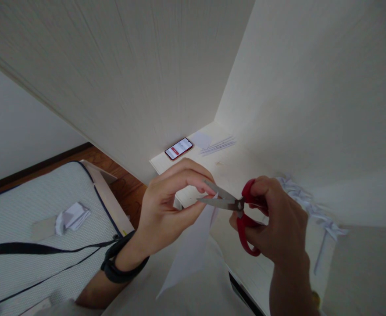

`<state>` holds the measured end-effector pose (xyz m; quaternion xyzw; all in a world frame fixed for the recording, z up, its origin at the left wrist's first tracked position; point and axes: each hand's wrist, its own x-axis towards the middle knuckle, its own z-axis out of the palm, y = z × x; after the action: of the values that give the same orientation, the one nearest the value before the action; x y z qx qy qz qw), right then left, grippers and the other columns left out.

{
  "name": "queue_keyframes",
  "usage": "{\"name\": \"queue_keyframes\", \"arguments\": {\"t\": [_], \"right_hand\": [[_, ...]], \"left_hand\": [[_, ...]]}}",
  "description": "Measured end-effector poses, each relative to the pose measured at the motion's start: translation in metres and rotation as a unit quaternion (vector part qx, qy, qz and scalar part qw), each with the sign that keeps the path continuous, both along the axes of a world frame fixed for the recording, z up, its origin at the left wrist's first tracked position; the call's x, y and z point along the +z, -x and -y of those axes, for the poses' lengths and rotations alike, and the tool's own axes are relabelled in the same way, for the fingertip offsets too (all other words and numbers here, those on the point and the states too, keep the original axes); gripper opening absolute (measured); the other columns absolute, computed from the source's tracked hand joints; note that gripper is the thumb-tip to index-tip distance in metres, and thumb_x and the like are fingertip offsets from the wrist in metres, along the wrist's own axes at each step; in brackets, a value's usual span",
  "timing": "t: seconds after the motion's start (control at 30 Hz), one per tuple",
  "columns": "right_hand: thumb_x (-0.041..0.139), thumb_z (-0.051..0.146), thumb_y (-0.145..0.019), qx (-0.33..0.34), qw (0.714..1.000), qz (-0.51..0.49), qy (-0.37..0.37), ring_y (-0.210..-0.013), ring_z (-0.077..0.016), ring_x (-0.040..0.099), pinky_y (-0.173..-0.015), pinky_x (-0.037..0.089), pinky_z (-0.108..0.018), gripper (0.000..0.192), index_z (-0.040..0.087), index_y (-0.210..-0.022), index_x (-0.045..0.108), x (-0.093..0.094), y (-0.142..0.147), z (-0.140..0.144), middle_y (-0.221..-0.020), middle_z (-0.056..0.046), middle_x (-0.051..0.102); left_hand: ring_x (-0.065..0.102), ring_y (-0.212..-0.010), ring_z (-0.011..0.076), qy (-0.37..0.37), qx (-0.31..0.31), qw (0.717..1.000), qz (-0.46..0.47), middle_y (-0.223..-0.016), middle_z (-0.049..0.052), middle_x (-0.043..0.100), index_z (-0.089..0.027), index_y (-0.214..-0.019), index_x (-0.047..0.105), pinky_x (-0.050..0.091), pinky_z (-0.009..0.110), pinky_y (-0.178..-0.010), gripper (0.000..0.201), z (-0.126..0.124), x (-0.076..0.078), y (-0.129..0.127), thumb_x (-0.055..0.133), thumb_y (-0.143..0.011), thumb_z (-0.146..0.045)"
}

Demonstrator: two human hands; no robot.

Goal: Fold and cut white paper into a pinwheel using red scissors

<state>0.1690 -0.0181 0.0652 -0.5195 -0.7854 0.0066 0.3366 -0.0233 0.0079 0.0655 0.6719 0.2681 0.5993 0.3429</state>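
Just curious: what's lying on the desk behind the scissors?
Behind the red-handled scissors, the white desk holds a smartphone, a paper sheet and thin strips. The hands cover nearer parts.

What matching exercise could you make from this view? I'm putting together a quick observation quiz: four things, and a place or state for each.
Things:
1. scissors
2. phone
3. crumpled paper
4. white sheet

Places or states:
A. lying on the mattress
B. pinched in the left hand, hanging down
C. red-handled, in the right hand
D. screen lit, at the desk's far end

Pairs: 1-C, 2-D, 3-A, 4-B
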Motion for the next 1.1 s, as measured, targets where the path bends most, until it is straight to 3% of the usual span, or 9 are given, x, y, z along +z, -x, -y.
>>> {"name": "queue_keyframes", "arguments": {"t": [0.57,0.87,1.1], "right_hand": [[0.058,0.015,-0.068,0.032,0.996,0.075,-0.026,-0.056,-0.0120,0.055,-0.048,0.043,-0.023,0.025,0.024,-0.083,0.041,0.012,-0.011,-0.004,-0.070,0.004,0.058],[0.063,0.022,-0.073,0.040,0.998,0.046,0.021,-0.061,-0.0130,0.057,-0.052,0.050,-0.024,0.026,0.023,-0.089,0.043,0.012,-0.009,0.001,-0.077,0.001,0.058],[0.062,0.022,-0.073,0.034,0.999,0.031,0.024,-0.060,-0.0117,0.054,-0.049,0.046,-0.022,0.025,0.023,-0.089,0.043,0.012,-0.005,0.002,-0.077,0.002,0.058]], "left_hand": [[0.061,-0.075,0.0143,-0.003,-0.036,0.999,-0.001,-0.080,0.005,0.067,-0.012,-0.082,0.068,0.049,0.026,-0.068,0.008,-0.002,-0.001,0.004,0.071,-0.079,-0.004],[0.060,-0.073,0.0145,0.007,-0.033,0.999,0.007,-0.080,0.005,0.067,-0.012,-0.082,0.070,0.049,0.026,-0.066,0.008,-0.004,-0.005,0.002,0.072,-0.078,-0.006],[0.059,-0.071,0.0143,0.024,-0.033,0.999,0.027,-0.078,0.004,0.066,-0.014,-0.080,0.070,0.049,0.027,-0.065,0.006,-0.004,-0.002,-0.001,0.069,-0.082,-0.009]]}}
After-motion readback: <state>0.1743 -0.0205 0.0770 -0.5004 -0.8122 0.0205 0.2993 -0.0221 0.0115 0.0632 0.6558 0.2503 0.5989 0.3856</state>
